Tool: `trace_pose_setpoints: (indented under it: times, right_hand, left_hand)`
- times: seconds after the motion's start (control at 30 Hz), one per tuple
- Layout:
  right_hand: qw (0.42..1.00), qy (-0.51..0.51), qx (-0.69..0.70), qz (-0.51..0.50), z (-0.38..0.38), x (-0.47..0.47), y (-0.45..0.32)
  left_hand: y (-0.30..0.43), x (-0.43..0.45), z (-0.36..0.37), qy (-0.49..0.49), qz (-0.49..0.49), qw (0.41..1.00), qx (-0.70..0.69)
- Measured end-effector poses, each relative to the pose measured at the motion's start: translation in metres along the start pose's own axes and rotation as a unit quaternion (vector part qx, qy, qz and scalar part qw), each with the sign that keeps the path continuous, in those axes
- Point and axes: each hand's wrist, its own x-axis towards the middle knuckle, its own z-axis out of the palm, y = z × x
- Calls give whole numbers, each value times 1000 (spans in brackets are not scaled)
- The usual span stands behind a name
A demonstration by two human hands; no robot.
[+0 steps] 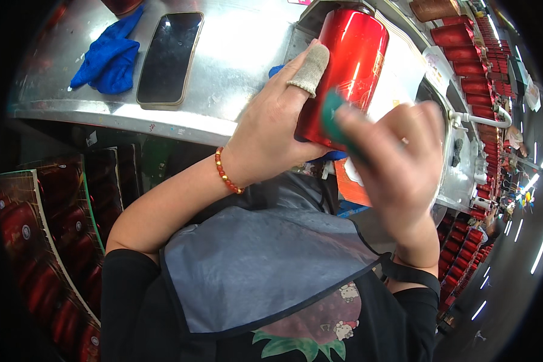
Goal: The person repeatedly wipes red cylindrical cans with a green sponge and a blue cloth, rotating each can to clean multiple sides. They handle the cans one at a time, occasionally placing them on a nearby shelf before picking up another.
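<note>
A glossy red metallic bottle (357,50) with fine gold printed patterning lies tilted over the workbench, its neck pointing away from me. My left hand (269,124) grips it from the left and below; a knitted finger cot (311,68) covers one finger. My right hand (396,167), blurred by motion, pinches a green flat piece (332,115), perhaps a scraper, close against the bottle's lower side. Whether that piece touches the surface is hard to tell. Part of a blue cloth (276,70) shows behind my left hand.
On the metal workbench (235,50) lie a smartphone (169,59) and a crumpled blue cloth (108,63). Crates of red containers (22,226) stand low on the left. Along the right run rows of red containers (477,83) and a white pipe (484,118). An orange sheet (350,183) hangs below the bench edge.
</note>
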Motion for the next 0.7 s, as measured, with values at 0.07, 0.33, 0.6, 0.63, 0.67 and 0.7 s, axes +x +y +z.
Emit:
trace_pose_setpoints:
  times: [0.07, 0.33, 0.6, 0.63, 0.67, 0.7]
  right_hand:
    - [988, -33, 148, -28, -3, 8, 0]
    - [991, 102, 72, 42, -4, 31, 34]
    - [986, 29, 156, 52, -8, 26, 41]
    - [980, 6, 198, 23, -8, 26, 39]
    - [991, 78, 97, 51, -6, 29, 47]
    - [986, 144, 5, 89, -7, 33, 53]
  left_hand:
    - [-1, 0, 0, -7, 1, 1000, -24]
    - [-1, -2, -1, -23, 0, 1000, 8]
    - [1, 0, -5, -49, -6, 998, 29]
    - [2, 0, -5, -48, -9, 999, 24]
    - [2, 0, -5, -47, -12, 999, 16]
    - [2, 0, -5, -50, -12, 999, 13]
